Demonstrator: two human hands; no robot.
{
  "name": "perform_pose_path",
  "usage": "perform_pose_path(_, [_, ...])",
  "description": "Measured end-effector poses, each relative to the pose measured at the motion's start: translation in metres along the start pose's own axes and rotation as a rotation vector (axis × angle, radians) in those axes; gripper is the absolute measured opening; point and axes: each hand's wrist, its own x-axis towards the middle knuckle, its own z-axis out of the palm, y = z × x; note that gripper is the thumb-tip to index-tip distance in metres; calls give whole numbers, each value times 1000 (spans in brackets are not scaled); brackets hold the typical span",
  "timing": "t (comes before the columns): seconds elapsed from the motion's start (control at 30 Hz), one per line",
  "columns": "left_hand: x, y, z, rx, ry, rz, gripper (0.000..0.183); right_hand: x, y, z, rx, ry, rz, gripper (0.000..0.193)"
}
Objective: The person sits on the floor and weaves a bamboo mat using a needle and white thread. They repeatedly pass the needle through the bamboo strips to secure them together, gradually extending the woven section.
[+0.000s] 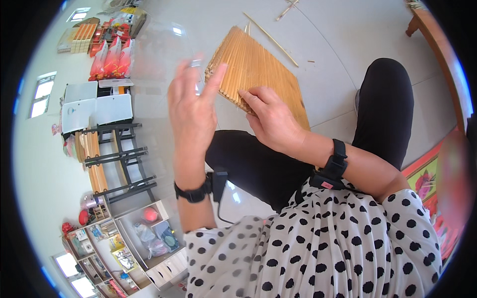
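Straw-coloured thin sticks (241, 62) lie side by side in a tight row, forming a slab whose smooth right part looks like a wooden board (285, 79). My right hand (276, 116) grips the near edge of the stick row, thumb on top; the fingers underneath are partly hidden. Left of the slab, my left hand (193, 104) is raised close to the stick ends, its fingers stretched out and blurred by motion, thumb apart. A pale glint shows at those fingers, too smeared to name. Both wrists carry black straps with small devices.
Loose sticks (271, 38) lie on the tiled floor beyond the slab. My black-trousered knees (385, 94) flank the work. A wooden furniture edge (437, 37) stands at far right. To the left are black folding frames (119, 164), red-and-white bags (113, 57) and a cluttered shelf unit (144, 248).
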Motion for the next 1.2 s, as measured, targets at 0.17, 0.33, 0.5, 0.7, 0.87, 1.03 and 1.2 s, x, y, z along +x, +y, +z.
perform_pose_path(0.17, [-1,-68,45,-7,-133,322,26,-5,-8,-12,-109,76,-60,55])
perform_pose_path(0.33, [-1,-127,63,1,-115,350,22,-25,-19,-41,-57,-124,-214,49])
perform_pose_path(0.5, [7,-115,58,-104,-133,167,22,-40,-16,-53,-29,-244,-212,28])
perform_pose_path(0.7, [17,-15,52,-155,-127,-77,25,-17,-4,-76,20,-171,355,29])
perform_pose_path(0.87, [33,76,65,-436,-21,-379,23,-4,25,-104,19,52,452,38])
perform_pose_path(1.03, [27,155,75,-1003,50,-440,19,-8,26,-120,210,199,521,52])
perform_pose_path(1.2, [3,180,93,-1440,21,-305,29,-15,30,-145,-210,243,535,49])
